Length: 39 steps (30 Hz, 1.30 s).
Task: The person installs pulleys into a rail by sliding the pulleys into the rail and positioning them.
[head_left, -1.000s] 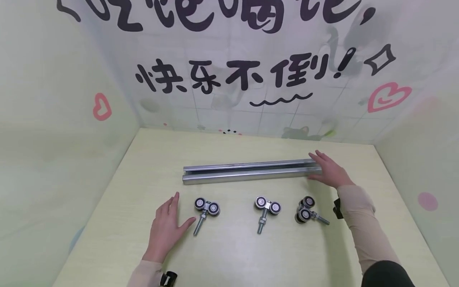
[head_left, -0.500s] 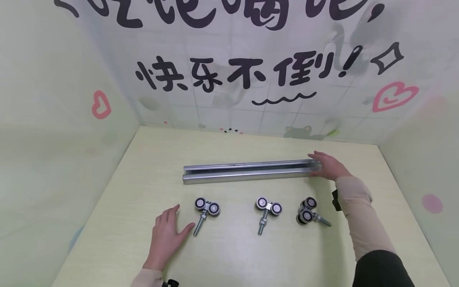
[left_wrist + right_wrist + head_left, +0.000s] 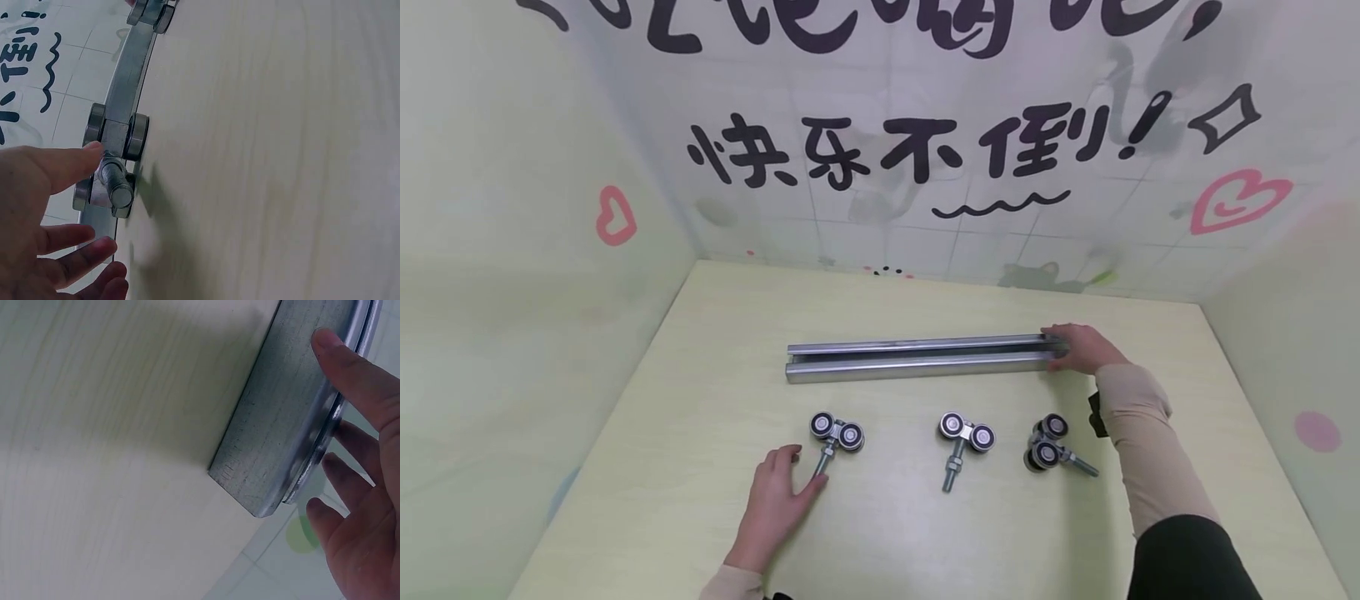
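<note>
A lettered wall (image 3: 880, 92) filled the top; on pale tabletop (image 3: 917, 537), the left hand (image 3: 775, 504) was spread by a roller (image 3: 851, 437), the right hand (image 3: 1086, 348) gripping a rail (image 3: 917, 367).

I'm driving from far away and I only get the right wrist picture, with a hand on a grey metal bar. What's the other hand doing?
Observer: The left hand is right next to the leftmost roller piece. I can't tell whether they touch.

Operator: Ooh, wheels! Are there any more like that?

Observer: Yes, two more: a middle roller piece and a rightmost roller piece, making a row of three in front of the metal rail.
</note>
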Each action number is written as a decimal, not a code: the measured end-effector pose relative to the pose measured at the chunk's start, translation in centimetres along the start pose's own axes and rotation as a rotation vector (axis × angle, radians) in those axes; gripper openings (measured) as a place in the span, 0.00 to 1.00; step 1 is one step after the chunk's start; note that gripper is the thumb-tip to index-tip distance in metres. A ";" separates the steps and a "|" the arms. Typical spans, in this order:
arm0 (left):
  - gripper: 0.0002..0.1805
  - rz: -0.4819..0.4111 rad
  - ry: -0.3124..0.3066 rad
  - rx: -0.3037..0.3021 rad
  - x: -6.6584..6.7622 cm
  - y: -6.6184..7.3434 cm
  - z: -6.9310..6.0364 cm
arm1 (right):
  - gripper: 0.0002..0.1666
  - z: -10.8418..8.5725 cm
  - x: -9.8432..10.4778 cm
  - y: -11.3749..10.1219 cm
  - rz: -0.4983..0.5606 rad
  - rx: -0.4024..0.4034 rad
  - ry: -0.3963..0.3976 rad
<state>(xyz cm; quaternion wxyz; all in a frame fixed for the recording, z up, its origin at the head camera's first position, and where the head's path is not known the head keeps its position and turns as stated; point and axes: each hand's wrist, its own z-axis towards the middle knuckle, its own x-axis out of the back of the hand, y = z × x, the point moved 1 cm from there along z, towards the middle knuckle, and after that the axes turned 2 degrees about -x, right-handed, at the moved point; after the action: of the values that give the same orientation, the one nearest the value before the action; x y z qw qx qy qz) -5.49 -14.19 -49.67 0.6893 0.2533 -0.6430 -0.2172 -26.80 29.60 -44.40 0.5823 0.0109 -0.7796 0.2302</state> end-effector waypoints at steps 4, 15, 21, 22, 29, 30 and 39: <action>0.26 -0.017 -0.019 0.004 -0.5 0.1 0.1 | 0.38 0.0 -0.2 0.2 0.023 -0.034 0.018; 0.15 -0.046 0.007 -0.022 -1.1 0.6 0.0 | 0.35 0.5 -0.3 -0.2 0.034 -0.114 0.026; 0.11 -0.041 0.012 -0.028 -1.2 0.6 -0.1 | 0.34 0.9 -0.1 -0.3 0.004 -0.103 0.028; 0.11 -0.041 0.012 -0.028 -1.2 0.6 -0.1 | 0.34 0.9 -0.1 -0.3 0.000 -0.104 0.030; 0.11 -0.023 0.029 -0.039 -1.3 0.5 -0.2 | 0.35 0.9 0.1 -0.6 -0.009 -0.110 0.027; 0.11 -0.018 0.030 -0.041 -1.3 0.4 -0.2 | 0.35 0.9 0.1 -0.6 -0.008 -0.110 0.026; 0.09 0.007 0.071 -0.069 -1.2 0.4 -0.1 | 0.34 1.1 0.0 -0.5 -0.007 -0.126 0.033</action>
<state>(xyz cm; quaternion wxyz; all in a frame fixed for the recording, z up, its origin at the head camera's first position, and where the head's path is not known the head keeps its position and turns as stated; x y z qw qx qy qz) -5.52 -13.07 -50.35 0.7208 0.2347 -0.6112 -0.2277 -27.66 28.74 -44.50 0.5952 -0.0267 -0.7830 0.1788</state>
